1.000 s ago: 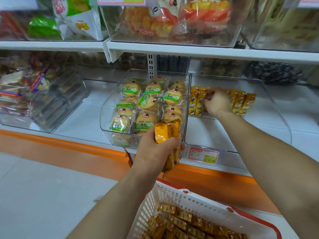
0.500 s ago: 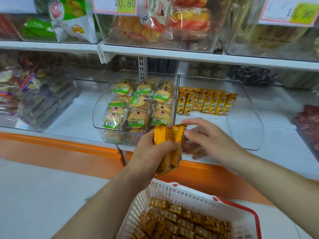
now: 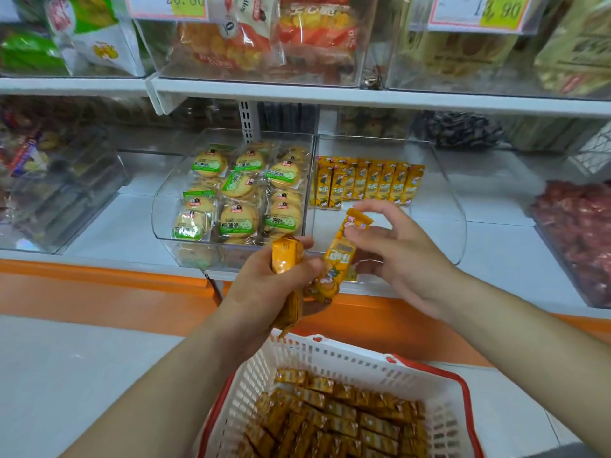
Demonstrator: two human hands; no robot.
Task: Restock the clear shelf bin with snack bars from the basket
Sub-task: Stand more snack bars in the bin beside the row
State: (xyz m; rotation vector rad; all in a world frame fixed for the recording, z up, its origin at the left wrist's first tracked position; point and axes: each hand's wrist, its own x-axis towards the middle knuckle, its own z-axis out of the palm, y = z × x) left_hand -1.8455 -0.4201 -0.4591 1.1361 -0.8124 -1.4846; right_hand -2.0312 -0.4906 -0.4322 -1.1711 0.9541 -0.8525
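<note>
My left hand (image 3: 267, 292) grips a small stack of yellow-orange snack bars (image 3: 287, 256) in front of the shelf edge. My right hand (image 3: 396, 256) pinches one snack bar (image 3: 340, 256) by its upper end, pulled partly out of that stack and tilted. Behind both hands stands the clear shelf bin (image 3: 456, 206), with a row of several bars (image 3: 367, 181) lined up at its back. Below, the white basket with a red rim (image 3: 330, 358) holds several more bars (image 3: 334, 418).
A clear bin of round green-labelled biscuits (image 3: 241, 196) stands directly left of the target bin. A bin of red sweets (image 3: 582, 233) sits at far right. An upper shelf (image 3: 330, 94) with snack bins overhangs. An orange ledge (image 3: 99, 285) runs under the shelf.
My right hand came back from the row at the bin's rear to my left hand and took hold of one bar, drawing it out of the stack.
</note>
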